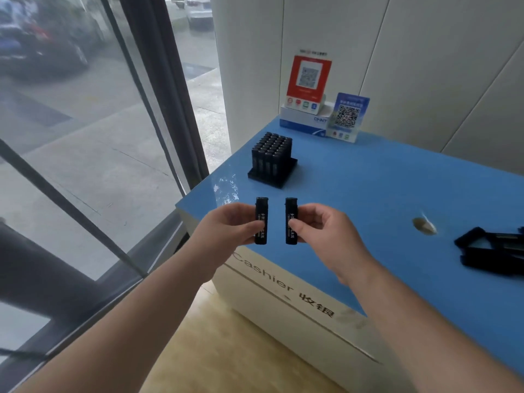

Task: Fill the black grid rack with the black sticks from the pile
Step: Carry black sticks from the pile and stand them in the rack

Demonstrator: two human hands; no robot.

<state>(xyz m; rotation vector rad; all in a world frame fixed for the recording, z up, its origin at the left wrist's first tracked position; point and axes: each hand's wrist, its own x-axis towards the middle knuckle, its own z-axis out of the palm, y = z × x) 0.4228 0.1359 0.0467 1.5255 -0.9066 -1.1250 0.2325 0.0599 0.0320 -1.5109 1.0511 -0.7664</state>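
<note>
Two hands were in view, the left hand and the right hand, each pinching one upright black stick between thumb and fingers. One grid rack stood beyond the fingertips; its sticks were too crowded to count. Two QR signs stood behind.

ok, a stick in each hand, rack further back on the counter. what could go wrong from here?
1. The left hand and right hand each pinch a stick only by the fingertips, left stick, right stick; either could slip on the way.
2. The grid rack looks nearly full of upright sticks; a new one could knock its neighbours.
3. The rack stands near the counter edge, so a push might shift it.
</note>
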